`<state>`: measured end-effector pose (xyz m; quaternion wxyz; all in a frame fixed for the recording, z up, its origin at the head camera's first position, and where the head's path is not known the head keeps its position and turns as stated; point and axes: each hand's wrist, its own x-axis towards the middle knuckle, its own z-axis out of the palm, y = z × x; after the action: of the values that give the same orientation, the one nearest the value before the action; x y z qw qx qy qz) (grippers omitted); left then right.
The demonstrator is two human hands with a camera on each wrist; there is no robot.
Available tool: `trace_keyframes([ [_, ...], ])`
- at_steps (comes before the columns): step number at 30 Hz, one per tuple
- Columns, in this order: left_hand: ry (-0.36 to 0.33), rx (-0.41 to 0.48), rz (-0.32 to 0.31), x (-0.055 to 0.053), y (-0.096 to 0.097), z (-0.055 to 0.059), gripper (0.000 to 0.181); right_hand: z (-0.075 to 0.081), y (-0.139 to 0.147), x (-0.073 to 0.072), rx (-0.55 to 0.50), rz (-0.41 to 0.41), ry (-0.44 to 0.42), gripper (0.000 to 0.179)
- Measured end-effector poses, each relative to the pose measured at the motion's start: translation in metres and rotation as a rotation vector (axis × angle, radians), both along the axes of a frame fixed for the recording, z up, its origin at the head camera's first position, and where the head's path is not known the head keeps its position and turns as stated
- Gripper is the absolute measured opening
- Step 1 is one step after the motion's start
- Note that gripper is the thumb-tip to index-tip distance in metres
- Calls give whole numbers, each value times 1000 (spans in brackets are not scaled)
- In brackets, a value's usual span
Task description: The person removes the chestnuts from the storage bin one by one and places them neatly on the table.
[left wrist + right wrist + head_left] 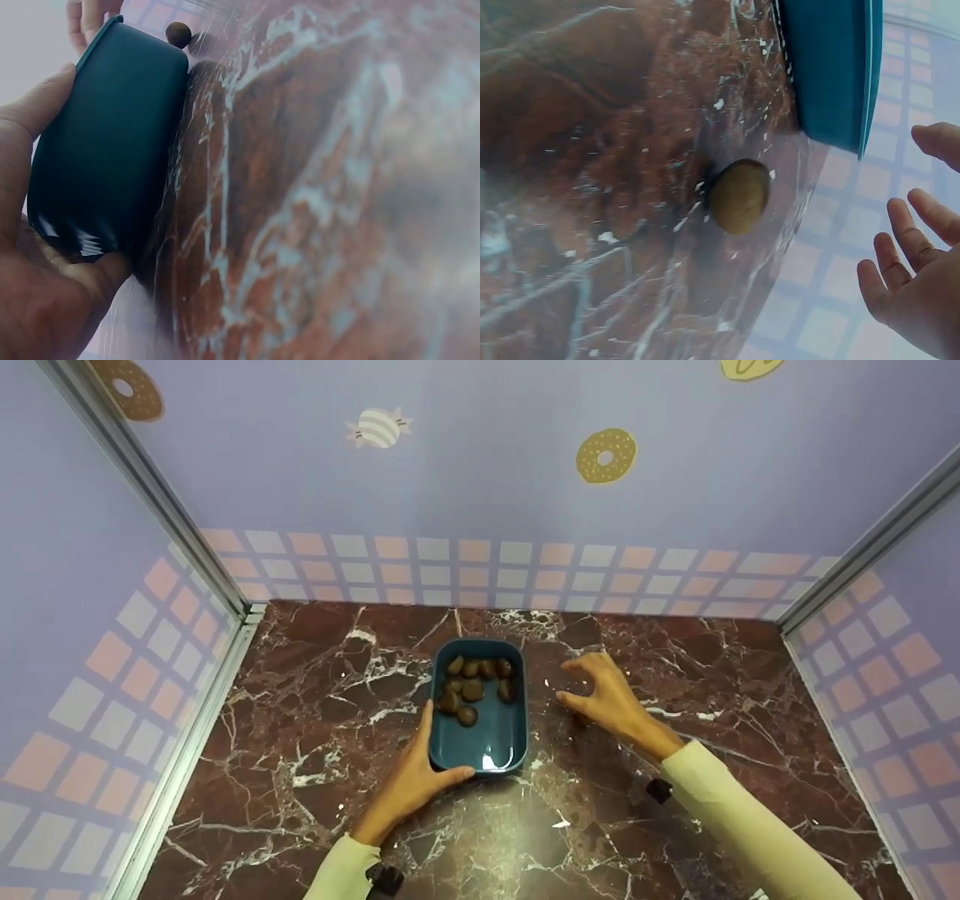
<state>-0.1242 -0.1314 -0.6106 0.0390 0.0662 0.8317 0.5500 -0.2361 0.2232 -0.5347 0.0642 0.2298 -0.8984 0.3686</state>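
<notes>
A teal rectangular container (484, 739) stands on the table with several brown chestnuts (472, 690) in it, mostly towards its far and left parts. My left hand (415, 769) grips its near left corner, thumb along the near rim and fingers against the left wall; the left wrist view shows the container's side (112, 127) between them. Right of the container, my right hand (611, 701) is held above the table with thumb and fingers spread and nothing between them. Under it lies a single chestnut (739, 196), seen in the right wrist view and mostly hidden by the hand from above.
The table (337, 810) is dark red marble with white veins and small pale flecks. Lilac panels with a checked band (457, 562) close it in at the back, left and right. Metal posts (862, 547) stand at the back corners.
</notes>
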Motion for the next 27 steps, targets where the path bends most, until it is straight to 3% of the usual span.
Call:
trace_keyframes([
  [13, -6, -1, -4, 0, 0, 1, 136, -1, -41, -16, 49, 157, 47, 47],
  [27, 16, 9, 3, 0, 1, -1, 136, -14, -79, -23, 26, 191, 50, 42],
])
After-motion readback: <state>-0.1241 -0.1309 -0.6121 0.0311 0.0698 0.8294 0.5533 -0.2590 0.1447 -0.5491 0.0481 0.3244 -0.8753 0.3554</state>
